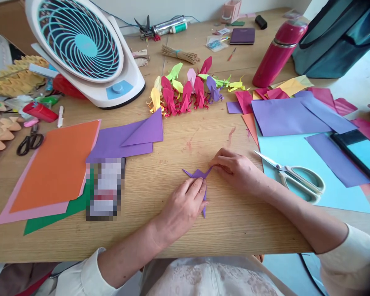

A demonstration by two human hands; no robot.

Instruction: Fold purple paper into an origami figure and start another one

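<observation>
A small purple origami piece (pixel 198 173) with several narrow points lies on the wooden table in front of me. My left hand (pixel 185 201) presses down on its middle with the fingers held together, hiding part of it. One thin point sticks out at the upper left, another below the fingers. My right hand (pixel 234 166) pinches the tip of the upper right point between thumb and fingers. White-handled scissors (pixel 296 176) lie just right of that hand, on light blue paper (pixel 274 164).
Finished folded paper figures (pixel 186 96) in several colours stand at the back centre. Purple sheets (pixel 126 137), an orange sheet (pixel 55 164) and a blurred phone (pixel 105 189) lie left. A white fan (pixel 89 49) and a pink bottle (pixel 279 53) stand behind. Black scissors (pixel 30 142) rest far left.
</observation>
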